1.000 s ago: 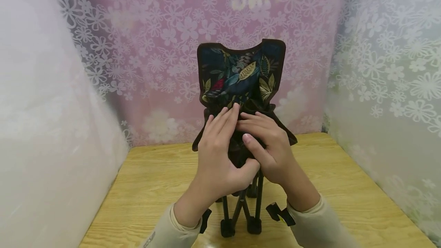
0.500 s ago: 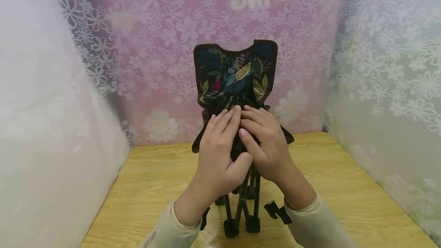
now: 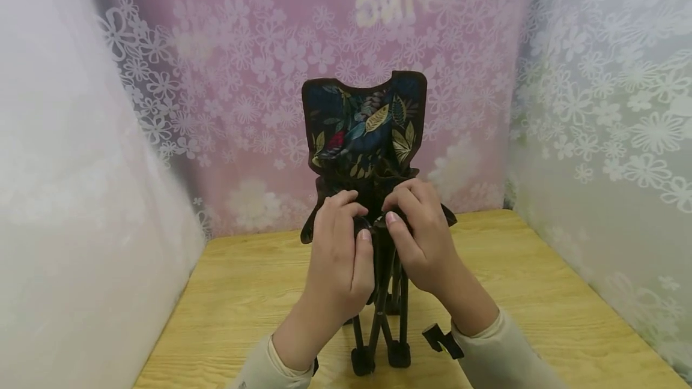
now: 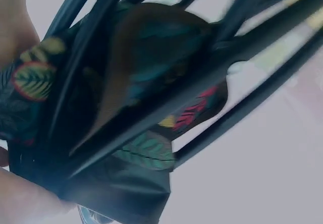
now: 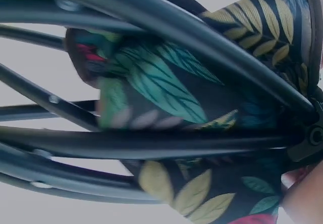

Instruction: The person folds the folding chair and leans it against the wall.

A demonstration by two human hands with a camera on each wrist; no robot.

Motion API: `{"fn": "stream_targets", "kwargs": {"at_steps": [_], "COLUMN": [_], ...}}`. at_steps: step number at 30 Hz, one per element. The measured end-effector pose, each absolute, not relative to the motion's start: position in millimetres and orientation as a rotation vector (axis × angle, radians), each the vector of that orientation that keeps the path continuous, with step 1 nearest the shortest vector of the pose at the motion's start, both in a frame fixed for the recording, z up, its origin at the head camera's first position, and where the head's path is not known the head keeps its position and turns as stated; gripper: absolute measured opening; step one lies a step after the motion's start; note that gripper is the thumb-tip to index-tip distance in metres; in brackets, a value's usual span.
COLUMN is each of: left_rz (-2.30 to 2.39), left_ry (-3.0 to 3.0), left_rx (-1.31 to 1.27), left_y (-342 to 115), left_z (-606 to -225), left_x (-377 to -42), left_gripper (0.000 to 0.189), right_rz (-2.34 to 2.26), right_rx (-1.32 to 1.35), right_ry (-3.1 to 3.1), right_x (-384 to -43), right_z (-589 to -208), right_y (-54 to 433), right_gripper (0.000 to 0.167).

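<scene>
The folding chair point(image 3: 369, 161) stands upright on the worktop point(image 3: 259, 293); my left hand point(image 3: 337, 251) and right hand point(image 3: 424, 236) each curl round its near edge, below its backrest point(image 3: 362, 125); I should work both sides evenly, keeping its feet point(image 3: 363, 362) planted and my grip clear of its crossed legs point(image 3: 379, 314).

The left sleeve point(image 3: 268, 371), at seven o'clock, is pale beige with a layered cuff point(image 3: 278, 360); the right sleeve point(image 3: 505, 356), near five o'clock, matches. From the right cuff point(image 3: 483, 330), toward nine o'clock, juts an angular black fitting point(image 3: 444, 341).
</scene>
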State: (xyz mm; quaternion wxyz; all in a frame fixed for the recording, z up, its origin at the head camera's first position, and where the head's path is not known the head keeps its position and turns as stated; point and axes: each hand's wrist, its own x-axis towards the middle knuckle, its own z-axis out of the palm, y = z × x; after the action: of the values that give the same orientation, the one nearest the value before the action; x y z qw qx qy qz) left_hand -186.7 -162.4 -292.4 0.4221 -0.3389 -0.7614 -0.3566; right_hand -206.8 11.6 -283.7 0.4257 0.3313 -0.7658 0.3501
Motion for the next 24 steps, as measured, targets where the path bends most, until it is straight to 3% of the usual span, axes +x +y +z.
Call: {"fn": "stream_targets", "kwargs": {"at_steps": [6, 12, 24], "left_rz": [-0.673, -0.642, -0.617], "left_ry": [-1.881, -1.876, -1.747], "left_rx": [-0.865, -0.914, -0.955], "left_y": [-171.5, -179.5, -185.9], "left_z": [-304.4, -308.1, -315.0], "left_x": [-184.7, -185.5, -190.2], "left_gripper": [0.033, 0.037, 0.034], "right_rz": [0.811, 0.764, 0.909], "right_rx": [0.861, 0.891, 1.061], "right_ry": [-1.721, -1.663, -1.706], "right_x": [-206.6, -201.2, -198.4], "right_z": [-301.8, -307.3, -306.7], "right_y": [19.8, 28.5, 48.2], "right_gripper": [0.048, 0.04, 0.044]}}
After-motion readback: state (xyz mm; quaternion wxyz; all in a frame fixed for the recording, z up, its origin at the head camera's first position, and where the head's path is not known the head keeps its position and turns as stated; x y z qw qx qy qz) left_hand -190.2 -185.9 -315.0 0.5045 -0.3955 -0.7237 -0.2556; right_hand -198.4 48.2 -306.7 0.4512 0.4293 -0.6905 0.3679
